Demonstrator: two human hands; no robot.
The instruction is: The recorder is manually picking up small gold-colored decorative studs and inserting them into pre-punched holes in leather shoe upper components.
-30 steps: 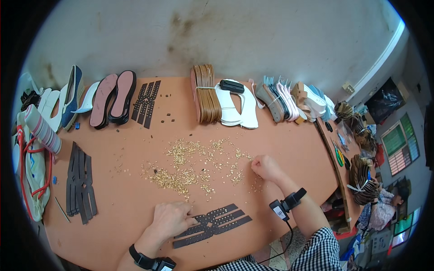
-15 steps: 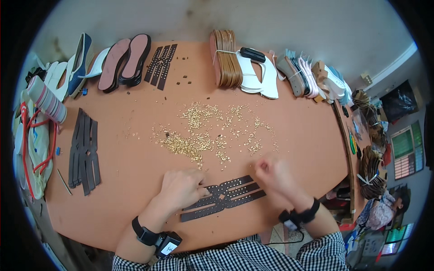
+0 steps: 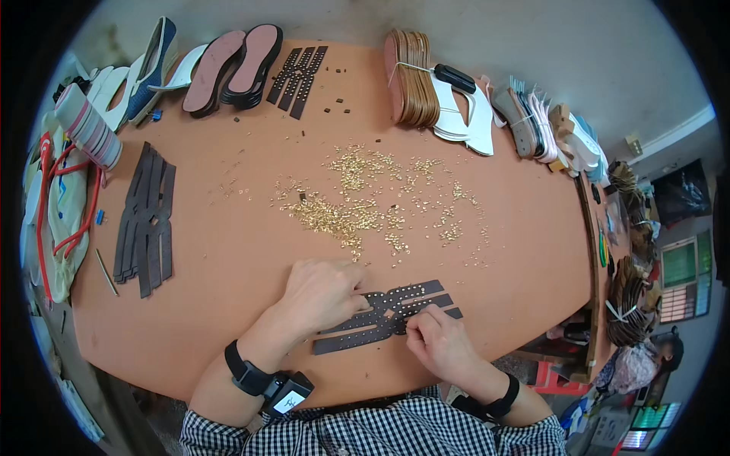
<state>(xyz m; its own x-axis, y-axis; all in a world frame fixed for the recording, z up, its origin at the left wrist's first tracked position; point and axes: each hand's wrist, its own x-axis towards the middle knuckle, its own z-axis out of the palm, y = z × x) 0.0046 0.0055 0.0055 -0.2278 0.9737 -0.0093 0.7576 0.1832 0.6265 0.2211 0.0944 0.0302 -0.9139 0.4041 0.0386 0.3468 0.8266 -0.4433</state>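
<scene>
A dark shoe-upper piece (image 3: 351,340) with several long strips and rows of gold studs lies on the table in front of me. My left hand (image 3: 325,295) is closed, its fingertips gripping the piece's upper left part. My right hand (image 3: 445,342) is at the piece's right half, its thumb and fingers pinched together against the strips. Whatever is between those fingertips is too small or hidden to make out. Beyond my hands, many small gold studs (image 3: 334,216) lie in loose heaps.
A stack of plain dark strip pieces (image 3: 144,220) lies at left, near a thin metal rod (image 3: 106,272) and striped cup (image 3: 87,125). Pink-topped soles (image 3: 255,61), another studded piece (image 3: 298,80) and a tied brown sole bundle (image 3: 413,80) line the far edge.
My right hand has come down and leftward from beside the piece onto its right half. My left hand remains at the same part of the piece. The whole view has shifted slightly.
</scene>
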